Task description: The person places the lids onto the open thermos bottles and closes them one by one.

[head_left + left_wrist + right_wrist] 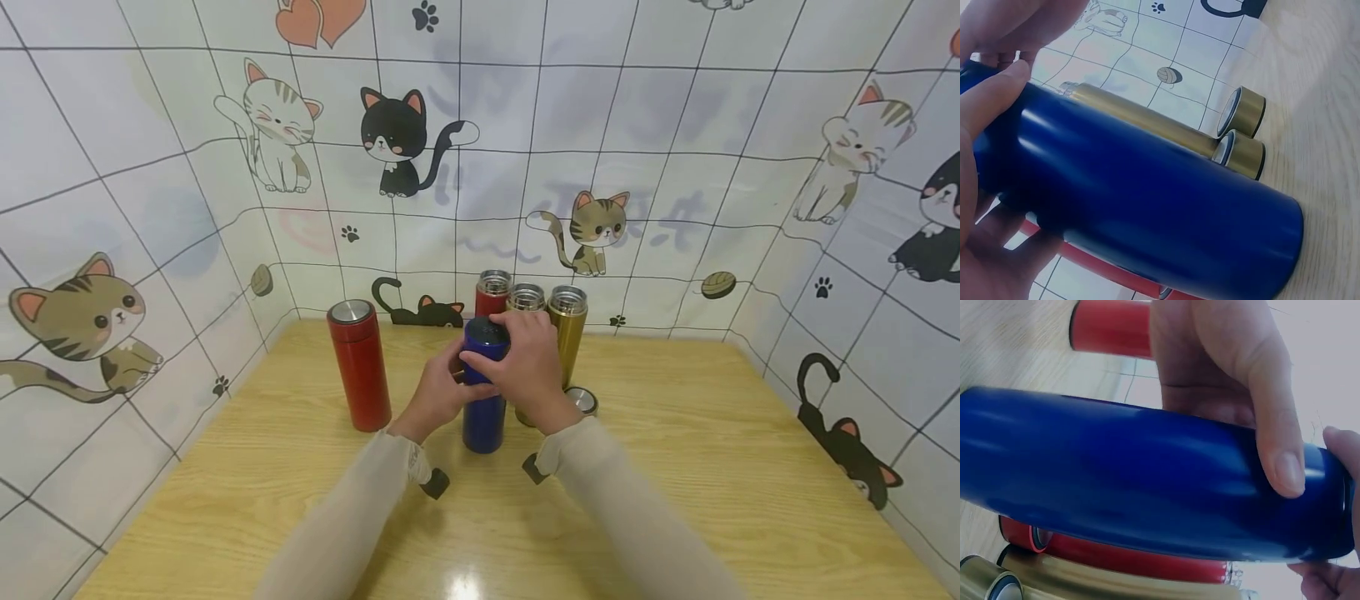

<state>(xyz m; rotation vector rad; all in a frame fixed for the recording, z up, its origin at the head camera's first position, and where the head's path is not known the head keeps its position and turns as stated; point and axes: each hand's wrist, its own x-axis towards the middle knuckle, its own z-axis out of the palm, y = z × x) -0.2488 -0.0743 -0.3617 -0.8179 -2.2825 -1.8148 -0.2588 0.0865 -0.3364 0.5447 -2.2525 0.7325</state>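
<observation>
A blue thermos bottle (483, 425) with a dark top stands upright on the table, between both hands. My left hand (438, 392) grips its upper body, thumb and fingers on opposite sides; in the right wrist view the left thumb (1282, 450) lies along the blue wall. Around the top of the bottle curl the fingers and thumb of my right hand (528, 362). At the right wrist view's edge only the right fingertips (1329, 581) show. Both palms are largely hidden.
A lidded red thermos (360, 375) stands left. Behind the blue one are a lidless red bottle (492, 296) and two lidless gold bottles (567, 333). Gold lids (1244, 156) and a red lid (1019, 534) lie by them. Cat-print sheeting (495, 167) walls the wooden table (675, 467).
</observation>
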